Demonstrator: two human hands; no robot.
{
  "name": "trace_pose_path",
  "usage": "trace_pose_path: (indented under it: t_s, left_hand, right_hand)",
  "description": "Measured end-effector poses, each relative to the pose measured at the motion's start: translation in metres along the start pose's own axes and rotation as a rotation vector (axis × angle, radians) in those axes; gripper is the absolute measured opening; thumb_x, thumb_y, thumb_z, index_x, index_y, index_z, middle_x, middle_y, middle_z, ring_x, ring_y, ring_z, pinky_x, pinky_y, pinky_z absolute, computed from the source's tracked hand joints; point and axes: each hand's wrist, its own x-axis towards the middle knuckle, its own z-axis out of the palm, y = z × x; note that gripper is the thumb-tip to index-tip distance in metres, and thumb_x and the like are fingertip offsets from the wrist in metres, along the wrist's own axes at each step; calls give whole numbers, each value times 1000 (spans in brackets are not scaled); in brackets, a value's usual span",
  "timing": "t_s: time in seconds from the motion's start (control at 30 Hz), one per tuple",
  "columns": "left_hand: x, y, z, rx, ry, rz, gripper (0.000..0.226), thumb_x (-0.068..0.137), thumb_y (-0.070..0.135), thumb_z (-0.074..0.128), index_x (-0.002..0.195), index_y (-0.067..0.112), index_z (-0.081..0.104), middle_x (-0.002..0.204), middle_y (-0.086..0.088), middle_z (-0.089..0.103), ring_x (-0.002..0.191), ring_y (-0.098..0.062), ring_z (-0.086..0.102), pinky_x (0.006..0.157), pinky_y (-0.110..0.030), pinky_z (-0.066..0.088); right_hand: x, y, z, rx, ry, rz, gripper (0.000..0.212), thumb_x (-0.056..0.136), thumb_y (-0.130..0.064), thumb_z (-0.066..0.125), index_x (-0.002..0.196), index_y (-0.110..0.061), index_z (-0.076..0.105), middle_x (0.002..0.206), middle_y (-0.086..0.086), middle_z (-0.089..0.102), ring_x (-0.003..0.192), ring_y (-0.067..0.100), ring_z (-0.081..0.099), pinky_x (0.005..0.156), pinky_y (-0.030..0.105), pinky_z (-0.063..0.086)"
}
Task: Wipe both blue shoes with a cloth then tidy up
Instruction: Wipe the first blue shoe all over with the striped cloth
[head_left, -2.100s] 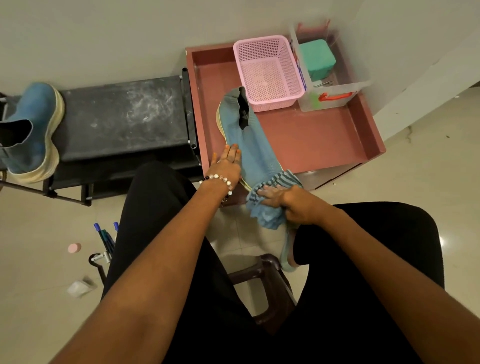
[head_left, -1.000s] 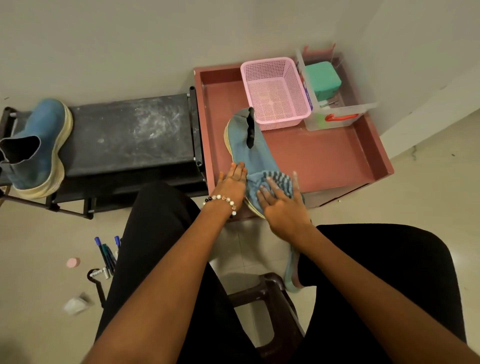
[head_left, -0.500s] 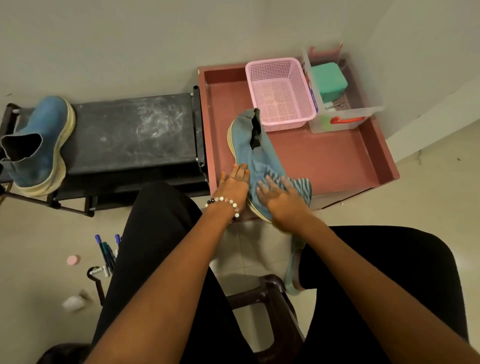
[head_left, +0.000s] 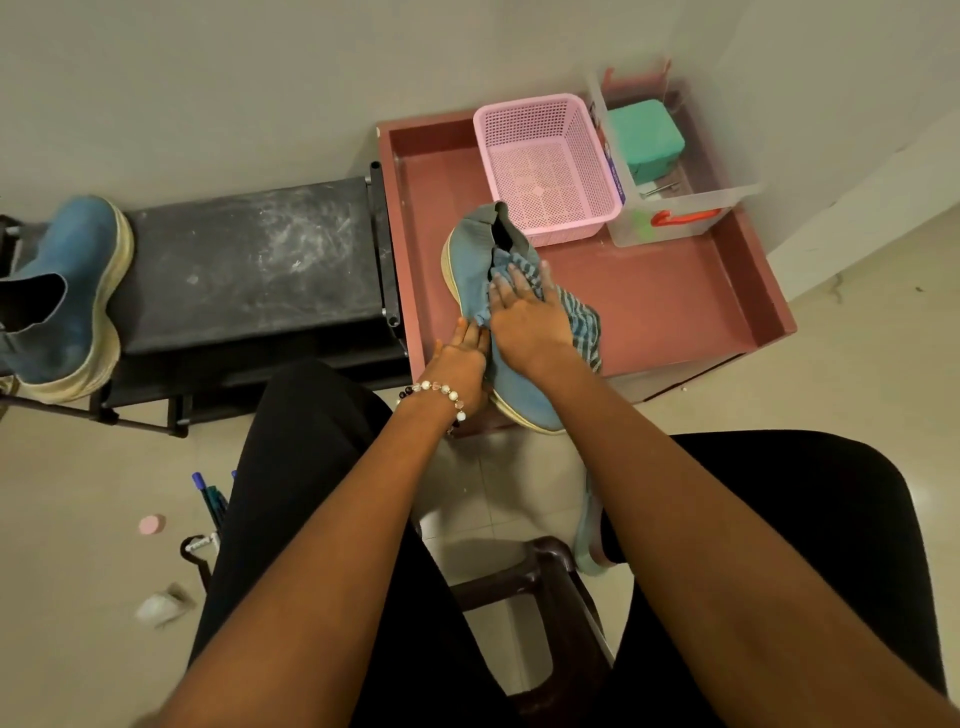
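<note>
Mid-wipe on the first of the pair, by the look of it. Black bench (head_left: 249, 260) along the wall, carrying the other blue shoe (head_left: 67, 296) at its left end, sole toward the bench middle, well apart from the work. Red tray table (head_left: 675, 306) just beside the bench's right end; pink basket (head_left: 545, 166) and clear bin (head_left: 670, 208) lined up along its far edge. Blue shoe being wiped (head_left: 470, 270) lying on its side near the tray's left edge, collar touching the basket's near corner, toe overhanging the tray's near edge. Right hand (head_left: 524, 322) spread flat, fingers wide, pressing the striped cloth (head_left: 579, 325) onto the upper close to the collar. Left hand (head_left: 460, 364) laid flat against the sole edge near the toe, bracing, gripping nothing.

Next, probably: strokes carried around the collar and heel, then a flip for the far side, the left hand taking the turn.

Against half a second earlier: right hand and cloth further up the shoe, from mid-upper toward the collar; left hand and shoe much as they were.
</note>
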Motion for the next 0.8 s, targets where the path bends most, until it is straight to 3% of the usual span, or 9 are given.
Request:
trace_pose_path:
  t_s: [0.17, 0.33, 0.4, 0.5, 0.63, 0.8]
  left_hand:
    - [-1, 1, 1, -38, 3, -6, 73, 89, 11, 52, 150, 3, 13, 159, -11, -2, 147, -28, -2, 114, -51, 16]
    - [-3, 6, 6, -38, 18, -42, 78, 93, 12, 54, 150, 3, 3, 159, -10, -8, 146, -28, -7, 116, -49, 8]
    - [-3, 8, 4, -34, 16, -55, 78, 92, 10, 54, 150, 3, 3, 159, -10, -9, 146, -28, -7, 116, -50, 8]
    - [-4, 11, -1, -34, -17, -74, 74, 92, 4, 49, 150, 2, 3, 159, -10, -9, 146, -29, -7, 116, -50, 8]
    - [-3, 13, -4, -19, -36, -76, 76, 92, 5, 49, 150, 2, 1, 159, -10, -7, 146, -29, -5, 115, -50, 12]
    - [-1, 13, -7, 14, -34, -79, 72, 94, 7, 47, 150, 3, 3, 159, -12, -4, 146, -30, -2, 115, -50, 12]
  right_hand:
    - [-38, 10, 20, 64, 41, -131, 59, 94, -15, 30, 149, -6, 11, 158, 11, 9, 146, 26, 1, 115, 47, -8]
    - [-120, 9, 26, 135, -108, -228, 71, 86, -7, 40, 150, -11, 10, 158, 6, 10, 146, 20, 6, 117, 38, -2]
    - [-119, 10, 27, 131, -104, -206, 69, 86, -7, 42, 149, -12, 15, 157, 5, 17, 145, 19, 12, 117, 41, 0]
    - [-85, 13, 24, 11, 22, -145, 57, 89, -16, 52, 143, -9, 35, 149, 7, 36, 140, 21, 30, 113, 56, 7]
    - [-19, 21, 5, -14, 4, -35, 53, 100, -18, 22, 150, -13, 5, 159, 1, 1, 146, 18, -7, 112, 56, -11]
    - [-10, 8, 8, 29, 19, 2, 57, 100, -19, 24, 150, -7, 0, 159, 6, -5, 145, 23, -13, 115, 54, -8]
